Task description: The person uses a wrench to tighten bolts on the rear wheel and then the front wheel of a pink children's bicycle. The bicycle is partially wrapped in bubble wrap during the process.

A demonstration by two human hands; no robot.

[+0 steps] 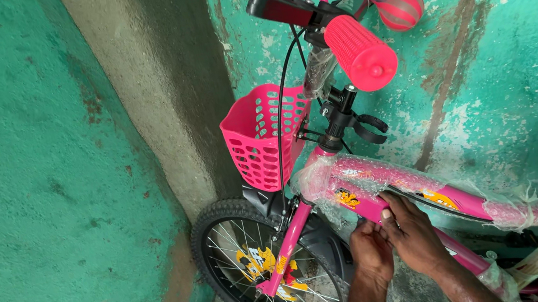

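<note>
Bubble wrap (360, 176) covers the pink bike frame (464, 206) where it slopes down from the head tube, and both hands work at its lower edge, just behind the front wheel (267, 268). The left hand (371, 252) is closed in a pinch on the wrap under the tube. The right hand (409, 229) lies over the tube beside it, fingers curled onto the plastic; whether it grips or only presses, I cannot tell. The bike leans near a green wall (33, 176), with a pink basket (259, 138) on the front and a pink grip (360, 52) overhead.

As a judgement: a hard tug could tear the wrap into scraps instead of one sheet, or scuff the sticker (348, 197) beneath. Pulling sideways could also tip the bike or swing the bars, since neither hand steadies the frame apart from the wrap.
</note>
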